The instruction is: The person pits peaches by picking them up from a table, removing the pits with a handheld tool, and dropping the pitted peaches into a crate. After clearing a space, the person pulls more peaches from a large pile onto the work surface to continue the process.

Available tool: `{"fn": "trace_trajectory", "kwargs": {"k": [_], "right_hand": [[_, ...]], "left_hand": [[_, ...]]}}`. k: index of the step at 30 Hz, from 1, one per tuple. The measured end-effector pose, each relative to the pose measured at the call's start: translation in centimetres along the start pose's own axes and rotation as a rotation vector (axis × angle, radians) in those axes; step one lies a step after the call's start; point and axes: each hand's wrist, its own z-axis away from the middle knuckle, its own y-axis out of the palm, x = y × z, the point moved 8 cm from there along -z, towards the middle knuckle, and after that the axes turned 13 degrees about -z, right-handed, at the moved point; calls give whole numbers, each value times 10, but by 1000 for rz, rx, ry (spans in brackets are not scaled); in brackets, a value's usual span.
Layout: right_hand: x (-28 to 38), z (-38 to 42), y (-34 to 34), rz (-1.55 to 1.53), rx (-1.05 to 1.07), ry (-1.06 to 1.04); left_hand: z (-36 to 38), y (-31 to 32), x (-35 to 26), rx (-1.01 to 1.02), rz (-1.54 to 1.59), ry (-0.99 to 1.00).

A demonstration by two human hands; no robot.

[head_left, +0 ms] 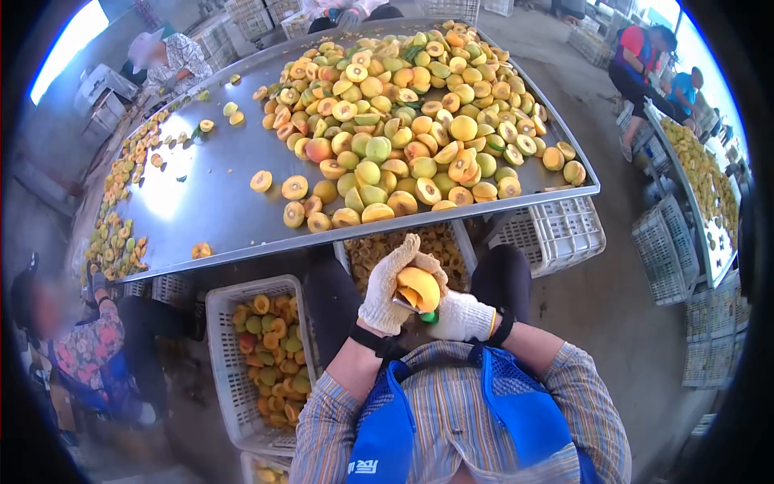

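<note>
In white knitted gloves, both my hands meet in front of my lap, below the near edge of the metal table (314,239). My left hand (389,284) is closed around a yellow peach (425,284), its cut flesh turned up. In my right hand (463,316) is a small tool with a green handle (430,317); a bit of metal shows under the peach, and the rest of the tool is hidden. A crate of cut peach pieces (371,252) stands beneath my hands, between my knees. On the table lies a large heap of halved peaches (403,121), many with pits showing.
At my left stands a white crate (222,371) of peach halves; a white slatted crate (564,230) is under the table's right side. A co-worker (89,347) sits at the left, another (165,64) at the far left. More people are around a second table (713,242).
</note>
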Motion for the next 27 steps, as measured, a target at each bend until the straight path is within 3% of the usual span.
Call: {"fn": "trace_trajectory", "kwargs": {"k": [1,2,3,5,7,9,12,13,14,15,16,17,19,21,25,27], "right_hand": [[-15,-3,13,-50,139,55],[29,9,14,-598,108,-320],[24,12,32,-747,286,-15],[36,7,31,-868,113,-203],[28,3,25,-820,207,55],[26,-2,6,-742,120,-72],[-18,-8,-22,-264,-117,259],[-34,-11,-32,-126,-165,344],[-32,-4,-37,-195,-180,374],[-34,-3,-38,-196,-175,366],[-39,-1,-38,-261,-200,365],[-43,0,-38,-326,-227,365],[-59,-8,-30,-336,-227,400],[-50,-16,-33,-54,-269,242],[-47,-15,-25,-71,-251,196],[-42,-10,-26,-95,-208,288]], "left_hand": [[-1,1,-1,7,18,-36],[-2,14,-7,281,54,71],[-3,16,1,374,222,118],[-6,13,-10,317,211,200],[-11,-34,-11,-261,226,69],[-7,-92,-16,-492,288,222],[52,-161,-53,-766,160,433],[83,-175,-70,-891,-7,499],[116,-190,-84,-1088,-257,534],[141,-206,-93,-1192,-550,441],[159,-203,-118,-1416,-1451,114],[164,-186,-126,-1574,-1859,188],[144,-166,-134,-1546,-1920,436],[90,-123,-137,-1227,-2015,835],[-28,-60,-106,-714,-2051,830],[-75,-54,-85,-505,-2379,503]]}}
